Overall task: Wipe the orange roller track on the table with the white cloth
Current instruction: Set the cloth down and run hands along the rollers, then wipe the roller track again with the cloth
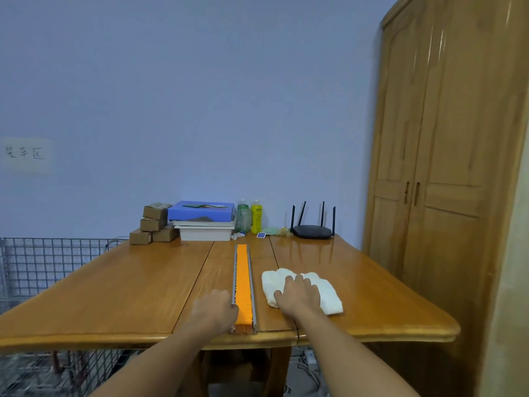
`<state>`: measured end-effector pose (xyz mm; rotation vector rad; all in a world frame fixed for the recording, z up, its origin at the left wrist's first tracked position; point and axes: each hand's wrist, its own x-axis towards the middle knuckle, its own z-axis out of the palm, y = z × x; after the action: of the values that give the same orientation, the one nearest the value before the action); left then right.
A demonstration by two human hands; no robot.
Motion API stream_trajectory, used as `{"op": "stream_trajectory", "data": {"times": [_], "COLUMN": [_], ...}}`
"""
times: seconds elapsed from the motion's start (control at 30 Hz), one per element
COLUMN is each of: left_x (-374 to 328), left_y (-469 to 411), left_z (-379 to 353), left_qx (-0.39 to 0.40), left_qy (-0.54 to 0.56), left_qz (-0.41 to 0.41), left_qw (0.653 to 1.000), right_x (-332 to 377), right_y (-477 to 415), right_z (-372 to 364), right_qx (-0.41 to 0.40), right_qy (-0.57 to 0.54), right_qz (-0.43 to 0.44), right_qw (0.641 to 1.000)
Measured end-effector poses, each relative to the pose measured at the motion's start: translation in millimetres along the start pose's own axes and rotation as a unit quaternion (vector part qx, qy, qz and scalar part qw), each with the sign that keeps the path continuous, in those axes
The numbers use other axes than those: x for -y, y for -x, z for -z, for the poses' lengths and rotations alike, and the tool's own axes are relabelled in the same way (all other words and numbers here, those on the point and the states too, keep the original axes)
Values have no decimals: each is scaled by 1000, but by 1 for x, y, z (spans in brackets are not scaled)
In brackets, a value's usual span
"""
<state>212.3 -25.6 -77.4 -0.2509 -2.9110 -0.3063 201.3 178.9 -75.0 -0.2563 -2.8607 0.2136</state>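
The orange roller track (243, 279), framed by grey metal rails, lies lengthwise down the middle of the wooden table (114, 285), its near end at the front edge. My left hand (215, 309) rests against the track's near left rail, fingers curled onto it. The white cloth (323, 290) lies crumpled on the table just right of the track. My right hand (299, 295) lies flat on top of the cloth, fingers spread over it.
At the far edge stand cardboard boxes (153, 223), a blue box on white trays (203, 222), two bottles (250, 216) and a black router (312, 230). A wire cage (43, 265) is left of the table, a wooden wardrobe (446, 167) right.
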Motion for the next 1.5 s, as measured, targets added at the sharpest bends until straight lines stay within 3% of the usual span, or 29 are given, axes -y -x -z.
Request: {"op": "stream_trajectory", "data": {"times": [0.57, 0.8, 1.0, 1.27, 1.5], "left_x": [31, 41, 44, 47, 46], "left_y": [-67, -98, -122, -150, -188], "left_z": [-22, -35, -48, -60, -57], "left_qx": [19, 7, -1, 16, 5], "left_qy": [66, 84, 94, 96, 93], "left_qz": [30, 33, 48, 47, 33], "left_qw": [997, 996, 994, 994, 995], "right_x": [-2, -8, -16, -17, -12], "right_y": [-69, -95, -106, -128, -165], "right_z": [-37, -54, -60, -57, -53], "right_qx": [19, 101, 46, 31, -3], "right_qy": [73, 64, 71, 59, 38], "right_qz": [-13, -20, 33, 94, 106], "right_qw": [997, 993, 996, 993, 994]}}
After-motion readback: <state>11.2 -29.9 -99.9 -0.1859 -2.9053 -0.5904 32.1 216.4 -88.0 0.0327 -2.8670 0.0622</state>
